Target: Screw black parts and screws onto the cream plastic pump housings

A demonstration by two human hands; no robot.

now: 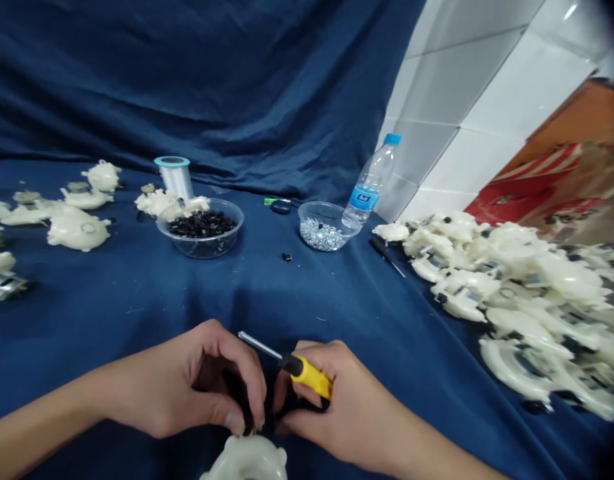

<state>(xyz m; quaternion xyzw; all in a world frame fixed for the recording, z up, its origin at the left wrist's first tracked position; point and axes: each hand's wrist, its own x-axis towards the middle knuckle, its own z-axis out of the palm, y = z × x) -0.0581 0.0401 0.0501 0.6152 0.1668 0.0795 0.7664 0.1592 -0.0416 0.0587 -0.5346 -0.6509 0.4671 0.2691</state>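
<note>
My left hand (207, 380) is closed, with thumb and fingertips pinching a small black part (247, 423) at the upper edge of a cream plastic housing (251, 460). The housing lies at the bottom of the view and is partly cut off. In my right hand (341, 400) is a screwdriver (311, 379) with a yellow and black handle. Its metal shaft points up and left, away from the housing. The right thumb and fingertips hang close to the black part, but I cannot tell whether they touch anything there.
A clear bowl of black parts (239, 230) and a clear bowl of screws (357, 230) stand farther back. Behind them are a spool (177, 177) and a bottle (369, 187). A second screwdriver (387, 255) lies beside a heap of cream housings (527, 287). More housings (79, 228) lie left.
</note>
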